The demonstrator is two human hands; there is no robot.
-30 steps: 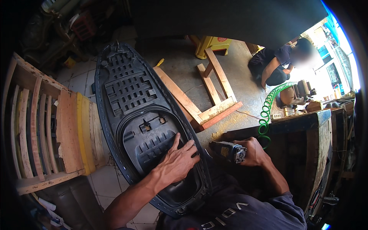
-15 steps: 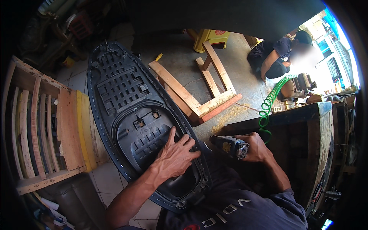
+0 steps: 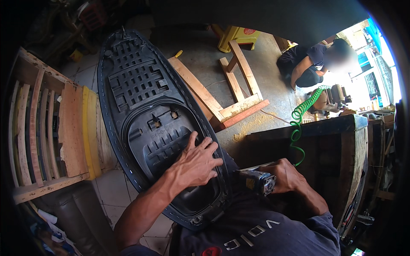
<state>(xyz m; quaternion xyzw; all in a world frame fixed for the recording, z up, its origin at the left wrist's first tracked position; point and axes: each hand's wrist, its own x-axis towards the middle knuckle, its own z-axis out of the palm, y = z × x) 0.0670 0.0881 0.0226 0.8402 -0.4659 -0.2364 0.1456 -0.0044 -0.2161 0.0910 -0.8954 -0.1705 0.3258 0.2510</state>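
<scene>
A long black motorcycle seat lies upside down across my lap, its ribbed plastic base facing up. Staples run along the edge of its cover. My left hand rests on the base near the seat's right rim, fingers spread and bent. Just right of the seat, my right hand is wrapped around the handle of a pneumatic staple gun. The gun lies close to the rim; its nose is partly hidden, so whether it touches cannot be told.
A green coiled air hose runs from near a compressor to my right hand. A wooden frame lies ahead, a slatted wooden piece stands left, and a workbench right. Another person crouches at the far right.
The staple gun and my right hand have come slightly nearer my body. The seat's far end appears slightly higher in view. My left hand keeps its place on the seat.
</scene>
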